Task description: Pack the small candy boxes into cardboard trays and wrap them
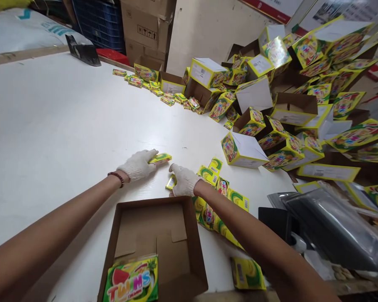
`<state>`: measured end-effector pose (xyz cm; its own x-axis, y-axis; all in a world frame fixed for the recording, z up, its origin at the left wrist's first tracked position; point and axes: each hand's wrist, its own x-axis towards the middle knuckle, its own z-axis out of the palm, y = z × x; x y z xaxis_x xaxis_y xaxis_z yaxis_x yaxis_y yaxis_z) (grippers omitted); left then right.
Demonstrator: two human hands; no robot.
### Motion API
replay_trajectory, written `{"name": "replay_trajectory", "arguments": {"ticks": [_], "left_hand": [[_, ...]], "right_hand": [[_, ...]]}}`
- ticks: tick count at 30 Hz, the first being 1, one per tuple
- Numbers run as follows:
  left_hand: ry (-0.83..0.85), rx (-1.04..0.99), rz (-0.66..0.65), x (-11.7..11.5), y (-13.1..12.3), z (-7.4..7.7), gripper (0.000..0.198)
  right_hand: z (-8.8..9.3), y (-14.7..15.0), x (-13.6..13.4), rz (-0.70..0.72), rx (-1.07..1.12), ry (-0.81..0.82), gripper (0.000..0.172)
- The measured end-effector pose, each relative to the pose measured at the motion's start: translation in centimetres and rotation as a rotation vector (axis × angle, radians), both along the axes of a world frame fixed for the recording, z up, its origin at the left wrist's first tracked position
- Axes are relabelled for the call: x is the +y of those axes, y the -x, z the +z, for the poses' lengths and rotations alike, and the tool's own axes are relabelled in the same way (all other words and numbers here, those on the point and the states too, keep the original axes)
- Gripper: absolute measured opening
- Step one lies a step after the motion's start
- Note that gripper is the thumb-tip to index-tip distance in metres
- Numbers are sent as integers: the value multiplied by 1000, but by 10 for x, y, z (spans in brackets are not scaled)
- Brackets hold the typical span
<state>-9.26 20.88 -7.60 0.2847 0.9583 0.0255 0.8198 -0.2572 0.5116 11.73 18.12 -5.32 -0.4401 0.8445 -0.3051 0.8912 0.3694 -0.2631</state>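
Note:
In a white knit glove, my left hand (pixel 137 164) is closed on a flat yellow-green candy packet (pixel 161 158) above the white table. My right hand (pixel 185 180), gloved too, has its fingers closed on another small yellow candy packet (pixel 170 182), partly hidden by the hand. Just below both hands stands an open brown cardboard box (pixel 193 239); a bright "TWINS" packet (pixel 134 280) lies in its near left corner. Under and beside my right forearm several yellow packets (pixel 237 199) are spread over one another. One more packet (pixel 248 272) rests at the table's near edge.
Yellow display boxes (pixel 244 151) are heaped along the right side and back. Several small candy pieces (pixel 168 100) lie before them. Clear plastic sleeves (pixel 330 226) sit at the right edge. A black tape dispenser (pixel 82 51) stands at the far left.

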Motion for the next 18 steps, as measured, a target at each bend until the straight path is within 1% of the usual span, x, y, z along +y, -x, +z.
{"name": "replay_trajectory", "arguments": {"ticks": [3, 5, 7, 8, 10, 11, 12, 14, 15, 16, 17, 18], "left_hand": [[98, -166, 108, -10, 9, 4, 46], [164, -212, 176, -15, 14, 7, 48], [190, -220, 221, -18, 16, 8, 45], [189, -211, 222, -19, 16, 9, 43], [178, -172, 163, -19, 15, 10, 40], [172, -155, 103, -19, 14, 10, 40], [171, -150, 30, -19, 12, 10, 40], [201, -184, -142, -19, 8, 11, 39], [231, -217, -222, -18, 7, 11, 38], [267, -248, -283, -17, 7, 12, 39], [302, -271, -305, -15, 8, 13, 42], [326, -278, -279, -12, 10, 15, 44]], "right_hand": [[4, -7, -3, 82, 80, 11, 53], [5, -10, -2, 169, 113, 10, 36], [3, -10, -1, 277, 99, -45, 29], [1, -8, -1, 353, 86, -94, 27], [-3, -2, 0, 496, 90, -224, 19], [-4, 2, 0, 535, 114, -301, 15], [-6, 6, 1, 537, 148, -380, 13], [-8, 14, 3, 461, 205, -480, 20], [-9, 18, 5, 426, 211, -472, 28], [-9, 20, 8, 410, 200, -427, 36], [-8, 21, 11, 399, 180, -365, 42], [-6, 20, 13, 381, 159, -307, 44]]}}
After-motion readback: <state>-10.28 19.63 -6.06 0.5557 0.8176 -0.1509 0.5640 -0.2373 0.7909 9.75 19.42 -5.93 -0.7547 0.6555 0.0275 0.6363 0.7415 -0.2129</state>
